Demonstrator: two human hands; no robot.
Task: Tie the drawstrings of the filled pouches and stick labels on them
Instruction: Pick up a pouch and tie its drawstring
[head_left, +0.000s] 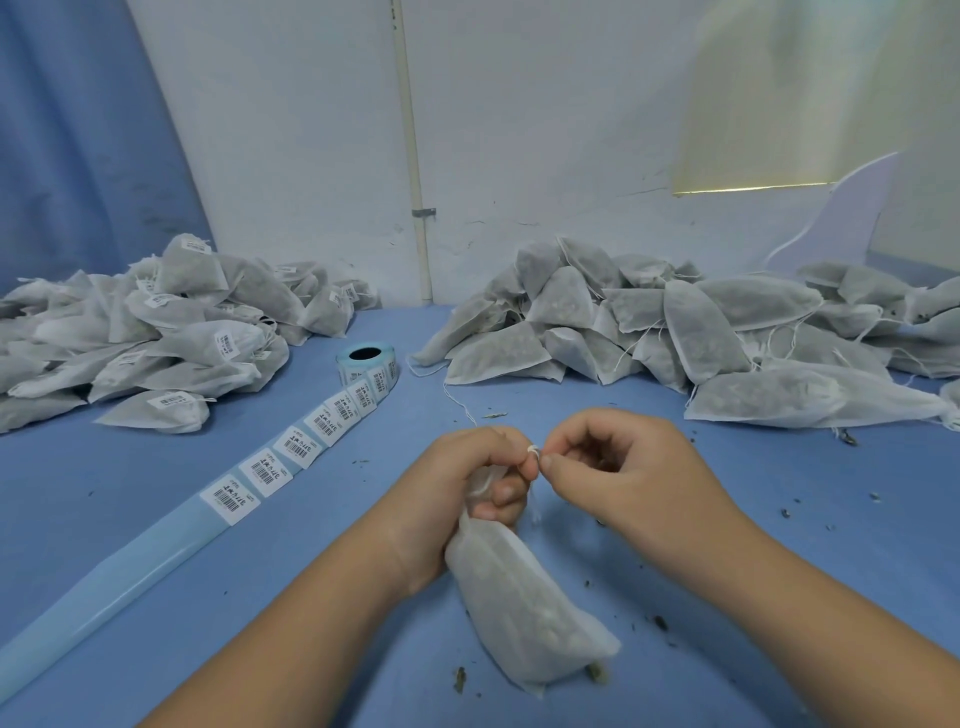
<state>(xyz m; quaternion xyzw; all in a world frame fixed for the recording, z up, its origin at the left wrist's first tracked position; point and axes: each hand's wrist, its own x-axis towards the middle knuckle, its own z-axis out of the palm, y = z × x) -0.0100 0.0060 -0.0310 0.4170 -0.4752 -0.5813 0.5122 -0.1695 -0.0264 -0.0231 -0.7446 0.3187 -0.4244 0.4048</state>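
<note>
A filled white mesh pouch (524, 613) lies on the blue table in front of me, its neck gathered inside my left hand (467, 488), whose fingers are curled round it. The white drawstring (532, 451) is looped around my left fingertip. My right hand (618, 467) pinches the string's end between thumb and forefinger, right beside the left fingers. A label roll (366, 364) stands behind, and its strip of barcode labels (291, 449) runs toward the near left.
A heap of labelled pouches (150, 332) fills the left of the table. A heap of unlabelled pouches (701, 332) with loose strings fills the back right. Bare blue backing strip (119, 577) trails to the left edge. Dark crumbs (660, 621) dot the table.
</note>
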